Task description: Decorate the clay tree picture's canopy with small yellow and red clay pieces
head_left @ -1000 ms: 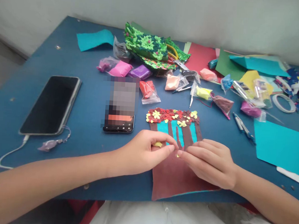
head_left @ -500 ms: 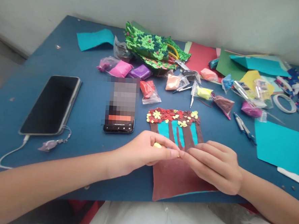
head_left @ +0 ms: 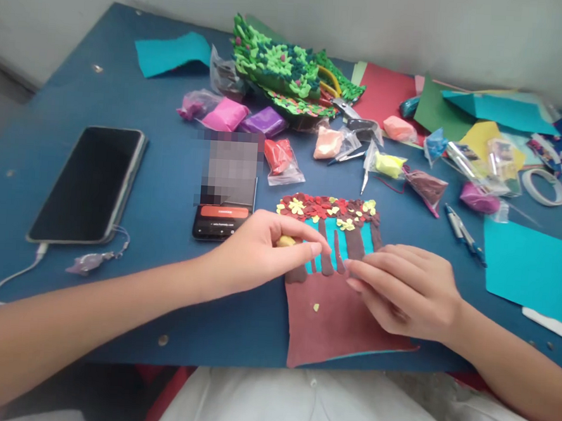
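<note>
well left of the fingers lies a large, black-screened smartphone in a clear case, with a smaller, orange-and-black-screened phone just beyond the left wrist; the left hand has forefinger and thumb parted by a narrow gap, while the crook behind them grips a soft, rounded, pale yellow lump of clay-like material, partly hidden; below both hands' fingertips spreads a flat, roughly rectangular panel of brown and turquoise clay-like material, its long axis running away from the body, with a crust of red, maroon and yellow petals beyond the fingers; on its plain brown part sits a tiny, pale yellow flake, on the body side of the fingertips and between the two hands, neither clearly nearer, its own long axis too small to tell; the right hand comes in from the other side, forefinger and thumb slightly apart, nothing visible between them, and whether the tips touch the panel i cannot tell; farther right of those fingers lies a flat, bright turquoise sheet
</note>
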